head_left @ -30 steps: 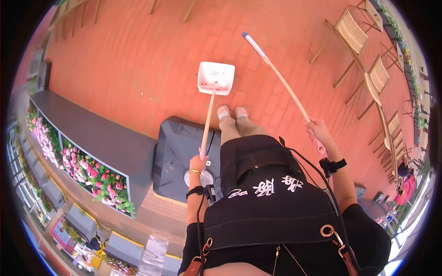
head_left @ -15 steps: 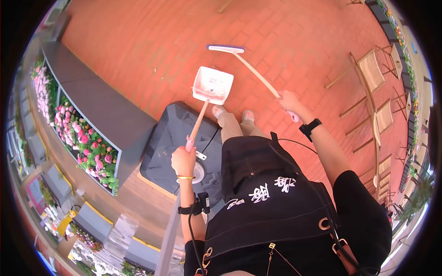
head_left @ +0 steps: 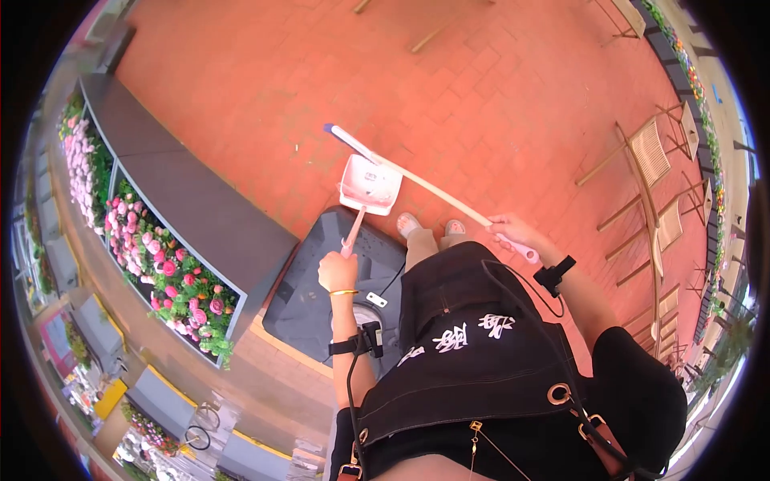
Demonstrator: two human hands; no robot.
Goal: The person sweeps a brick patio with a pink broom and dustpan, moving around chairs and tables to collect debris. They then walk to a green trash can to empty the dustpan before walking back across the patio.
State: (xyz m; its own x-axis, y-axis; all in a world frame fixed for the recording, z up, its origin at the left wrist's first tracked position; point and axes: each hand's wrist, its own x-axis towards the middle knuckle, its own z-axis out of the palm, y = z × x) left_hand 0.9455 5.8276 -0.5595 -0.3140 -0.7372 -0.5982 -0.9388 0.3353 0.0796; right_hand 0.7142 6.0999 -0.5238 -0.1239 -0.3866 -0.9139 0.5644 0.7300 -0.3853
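Red brick paving (head_left: 497, 88) runs across an open terrace in bright sun. Nearest is the person's black apron (head_left: 473, 353), printed with white brush-style characters that I cannot read. A black strap sits on each wrist, and a gold bangle (head_left: 343, 293) on the left one.

The left hand (head_left: 337, 271) is closed in a fist around the pink end of the dustpan's stick. Below it lies a dark grey umbrella base (head_left: 309, 289), just left of the person's sandalled feet (head_left: 409, 224). The white dustpan (head_left: 370, 184) hangs at the far edge of that base. It carries a small label, too small to read.

The right hand (head_left: 513, 232) is wrapped round the pink grip of the broom (head_left: 433, 191). Its pale stick slants far and left, crossing the top of the dustpan. The blue-edged broom head (head_left: 341, 136) lies just beyond the pan's far left corner.

Half a second ago the broom head lay broadside, straight beyond the pan. It has since swung left, and the right hand has drawn nearer the body.

On the left a long grey planter (head_left: 192, 200) holds pink flowers (head_left: 152, 256). On the far right stand wooden slatted chairs (head_left: 651, 152), well apart from the broom.
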